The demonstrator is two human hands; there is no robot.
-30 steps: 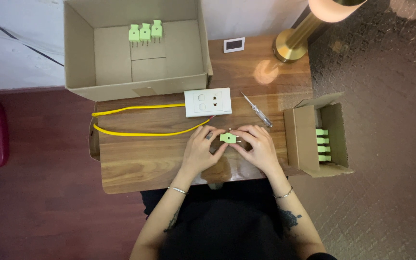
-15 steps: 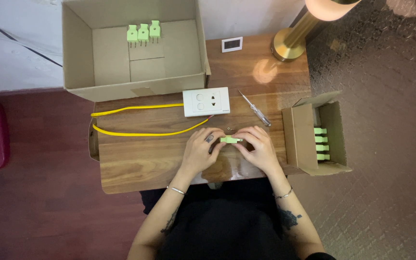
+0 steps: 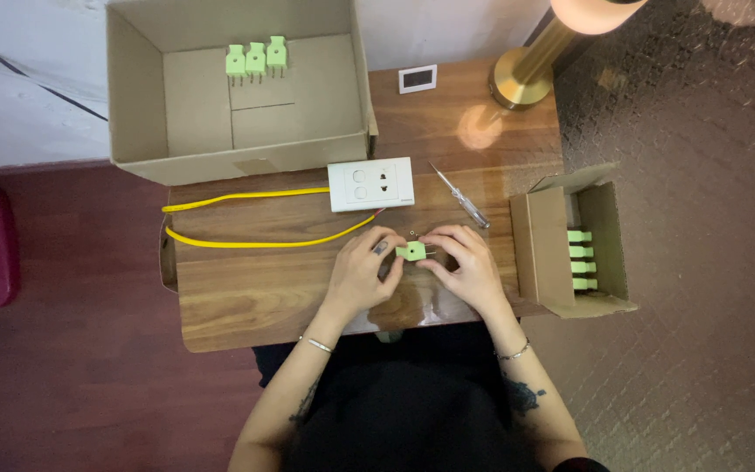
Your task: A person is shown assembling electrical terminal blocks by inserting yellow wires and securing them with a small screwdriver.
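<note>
Both hands meet over the front middle of the wooden table (image 3: 246, 297), pinching one small green plug (image 3: 411, 252) between them. The left hand (image 3: 362, 269) grips the plug's body with its fingertips; the right hand (image 3: 465, 267) closes narrowly on the end where two thin prongs stick out.

Just behind the hands lies a white socket plate (image 3: 370, 183), with a yellow cable (image 3: 246, 240) looping away from it to the left edge. A slim screwdriver (image 3: 459, 195) lies slanted just right of the plate, near the right hand. Nothing lies between the hands and the plug.

A big open cardboard box (image 3: 236, 162) stands at the table's back left; three green plugs (image 3: 255, 59) stand in a row against its far wall. A small open carton (image 3: 542, 253) sits at the right edge, with four more green plugs (image 3: 579, 260) stacked in a column inside. At the back stands a brass lamp base (image 3: 522, 79), and beside it a small white-framed dark square (image 3: 418, 78).
</note>
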